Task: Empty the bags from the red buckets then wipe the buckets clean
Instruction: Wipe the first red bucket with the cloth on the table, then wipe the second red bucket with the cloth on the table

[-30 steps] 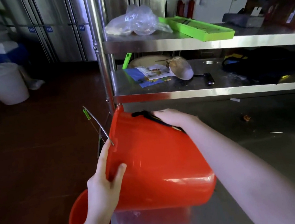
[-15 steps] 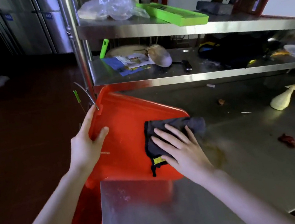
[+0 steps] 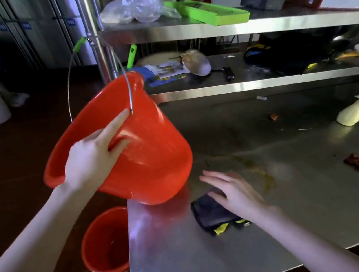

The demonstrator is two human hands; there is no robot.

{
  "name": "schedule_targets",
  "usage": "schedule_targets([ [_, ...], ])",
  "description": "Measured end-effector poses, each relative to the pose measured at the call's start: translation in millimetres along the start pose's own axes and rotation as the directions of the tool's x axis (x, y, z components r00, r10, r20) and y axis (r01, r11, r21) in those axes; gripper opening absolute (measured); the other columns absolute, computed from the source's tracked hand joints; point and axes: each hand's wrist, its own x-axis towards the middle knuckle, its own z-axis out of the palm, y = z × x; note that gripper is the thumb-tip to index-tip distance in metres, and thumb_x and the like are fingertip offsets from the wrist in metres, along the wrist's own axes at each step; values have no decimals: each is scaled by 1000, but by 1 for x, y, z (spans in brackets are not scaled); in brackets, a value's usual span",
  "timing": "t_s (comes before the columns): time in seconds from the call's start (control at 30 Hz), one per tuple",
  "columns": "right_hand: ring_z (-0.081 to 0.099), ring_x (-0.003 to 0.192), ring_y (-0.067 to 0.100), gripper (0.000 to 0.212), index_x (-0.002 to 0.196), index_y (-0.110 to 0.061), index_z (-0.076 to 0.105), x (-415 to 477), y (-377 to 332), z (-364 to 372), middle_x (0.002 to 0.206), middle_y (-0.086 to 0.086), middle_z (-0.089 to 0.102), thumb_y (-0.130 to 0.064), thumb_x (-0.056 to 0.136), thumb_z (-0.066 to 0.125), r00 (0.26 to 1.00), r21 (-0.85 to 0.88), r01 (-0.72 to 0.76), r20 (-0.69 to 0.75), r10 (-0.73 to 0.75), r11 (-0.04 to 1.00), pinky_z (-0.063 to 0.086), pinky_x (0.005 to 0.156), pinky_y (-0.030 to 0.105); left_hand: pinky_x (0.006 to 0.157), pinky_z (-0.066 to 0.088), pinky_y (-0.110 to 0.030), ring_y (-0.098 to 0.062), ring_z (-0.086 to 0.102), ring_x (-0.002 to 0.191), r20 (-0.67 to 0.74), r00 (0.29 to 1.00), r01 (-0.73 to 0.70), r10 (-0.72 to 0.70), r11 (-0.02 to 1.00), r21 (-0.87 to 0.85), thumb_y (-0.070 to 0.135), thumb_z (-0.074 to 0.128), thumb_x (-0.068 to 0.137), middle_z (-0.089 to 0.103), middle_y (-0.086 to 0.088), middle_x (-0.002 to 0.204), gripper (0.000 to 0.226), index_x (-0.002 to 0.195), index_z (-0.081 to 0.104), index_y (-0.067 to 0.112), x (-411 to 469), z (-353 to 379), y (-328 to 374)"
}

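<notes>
1. nearest me, the right hand (image 3: 235, 193) lies flat on the dark cloth (image 3: 210, 216), fingers straight and a little spread, pressing it to the steel bench (image 3: 191, 261). half a second ago that cloth was rubbing the bucket's wall; now it is down on the bench and off the bucket.
2. on the floor just beside the bench edge stands the second red bucket (image 3: 105, 240), upright. no bag shows in it; its bottom is too dim to judge clean or dirty.
3. the left hand (image 3: 89, 157) grips the rim of the red bucket (image 3: 154, 158), fingers clamped on the wall with the forefinger stretched along the rim. it lay on its side on the bench before; now it is raised clear and tilted, mouth toward the person, wire handle (image 3: 69, 82) swinging loose. i see no bag in it, though little of the inside shows.
4. my guess: this wipe pass is done, and the bucket is being checked or turned.
5. farther along the bench lie a spray bottle (image 3: 352, 111) on its side and red scraps (image 3: 355, 163).
6. on the top shelf sit a crumpled plastic bag (image 3: 133, 11) and a green tray (image 3: 214, 13).
</notes>
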Motion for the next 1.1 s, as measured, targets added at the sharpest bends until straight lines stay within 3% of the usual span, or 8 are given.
schedule_targets([
  [0.13, 59, 112, 9, 31, 127, -21, 63, 17, -45, -49, 124, -9, 62, -25, 97, 56, 836, 222, 204, -547, -52, 953, 48, 96, 26, 50, 55, -34, -21, 68, 67, 109, 982, -168, 154, 977, 134, 46, 58, 93, 64, 9, 87, 68, 149, 21, 51, -12, -1, 12],
  [0.27, 57, 108, 13, 29, 123, -14, 65, 27, -73, -81, 120, -4, 61, -25, 98, 55, 712, 178, 260, -699, -64, 949, 45, 95, 21, 47, 54, -32, -20, 69, 67, 152, 969, -212, 193, 970, 121, 51, 50, 93, 67, 10, 90, 62, 150, 25, 46, -27, -1, 33],
  [0.47, 51, 119, 21, 54, 141, -14, 47, 44, -67, -93, 133, 5, 50, -42, 96, 55, 925, 368, -67, -325, 196, 927, 43, 98, 29, 42, 51, -28, -20, 69, 61, 219, 941, -303, 257, 930, 210, 47, 59, 88, 71, 7, 91, 54, 139, 55, 29, -54, -2, 74],
  [0.67, 58, 114, 33, 87, 152, -14, 19, 56, -69, -84, 147, 14, 33, -47, 87, 66, 850, 526, -486, 98, 518, 698, 50, 81, 34, 47, 51, -27, -21, 68, 61, 197, 979, -97, 54, 972, 212, 51, 68, 80, 66, 5, 78, 44, 111, 71, 19, -92, -14, 102],
  [0.83, 68, 89, 32, 32, 107, -16, 53, 53, -73, -62, 106, 11, 64, -32, 82, 65, 830, 763, -481, 237, 505, 431, 59, 78, 51, 97, 42, -46, -23, 56, 112, 177, 958, 216, -228, 973, 82, 71, 63, 67, 63, 4, 116, 69, 119, 69, 26, -129, -51, 90],
  [0.97, 68, 91, 32, 29, 107, -20, 55, 50, -90, -57, 105, 9, 65, -28, 80, 66, 851, 820, -423, 215, 478, 384, 60, 74, 49, 105, 30, -34, -17, 35, 135, 120, 639, 765, -760, 611, -206, 70, 69, 70, 36, -3, 148, 88, 145, 42, 32, -173, -92, 63],
  [1.03, 68, 91, 30, 33, 110, -23, 56, 50, -104, -51, 105, 6, 66, -28, 79, 65, 882, 819, -392, 205, 425, 419, 60, 75, 48, 95, 44, -32, -18, 55, 122, 217, 385, 886, -897, 294, -359, 59, 65, 76, 46, -8, 144, 87, 149, 31, 28, -186, -108, 51],
  [1.1, 68, 91, 26, 37, 113, -27, 57, 49, -123, -42, 104, 3, 66, -30, 77, 65, 916, 811, -353, 198, 349, 466, 60, 77, 47, 72, 57, -37, -17, 72, 89, 305, 282, 849, -910, 88, -522, 34, 65, 90, 57, -11, 128, 69, 148, 28, 29, -198, -115, 44],
])
